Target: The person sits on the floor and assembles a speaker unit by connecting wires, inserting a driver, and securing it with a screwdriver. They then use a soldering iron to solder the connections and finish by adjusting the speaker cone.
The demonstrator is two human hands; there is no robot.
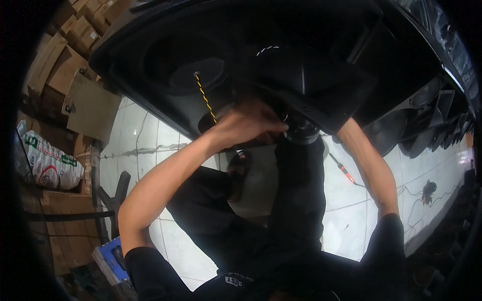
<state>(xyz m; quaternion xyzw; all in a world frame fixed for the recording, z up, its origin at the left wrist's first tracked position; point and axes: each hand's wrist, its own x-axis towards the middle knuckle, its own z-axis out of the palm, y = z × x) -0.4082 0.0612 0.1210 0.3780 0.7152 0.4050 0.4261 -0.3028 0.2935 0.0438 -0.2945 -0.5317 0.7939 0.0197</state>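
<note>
A large black cabinet (165,108) with round openings fills the upper part of the view, in front of my lap. Near its front edge, a black flared piece like a horn (321,93) is tilted, with a dark round unit (303,131) at its near end. My left hand (251,120) is closed in a pinch beside that round unit; what its fingertips hold is too small to make out. Behind the flared piece, my right hand (347,129) is hidden past the wrist, so its fingers do not show. A yellow-and-black twisted wire (205,96) runs from the cabinet toward my left hand.
A soldering iron (345,173) with a red-orange handle and a cable lies on the tiled floor to the right. Several dark conical parts (389,133) stand at the right. Cardboard boxes (75,226), a white sack (52,163) and a blue crate (113,258) are at the left.
</note>
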